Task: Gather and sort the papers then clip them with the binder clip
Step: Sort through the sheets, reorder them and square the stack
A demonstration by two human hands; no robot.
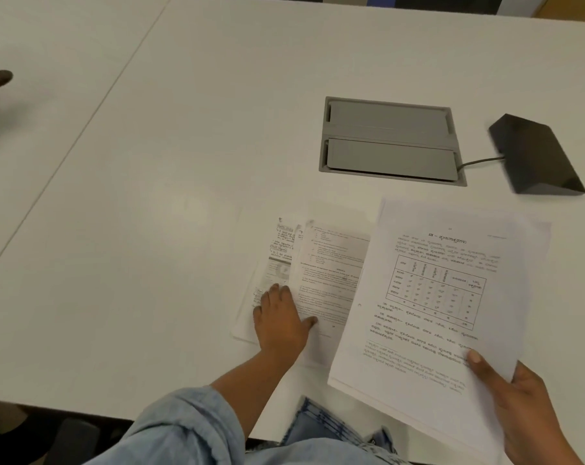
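Nearest of all, low at the counter's edge, the right hand [526, 407] grips a printed sheet [435, 297] with a table on it, thumb on top and fingers curled underneath. The sheet is lifted and tilted above the white counter [150, 196], and there looks to be at least one more page behind it. The left hand [281, 317], reaching out of a rolled denim sleeve [190, 427], lies flat with its fingers fairly straight on two or three overlapping loose papers [328, 280] fanned beside the held sheet. I'd say the gathering is only half done: the next move calls for drawing those loose papers together and squaring them with what the right hand holds. No binder clip shows anywhere. Further back sit a grey cable hatch [390, 140] and a black wedge-shaped device [536, 156].
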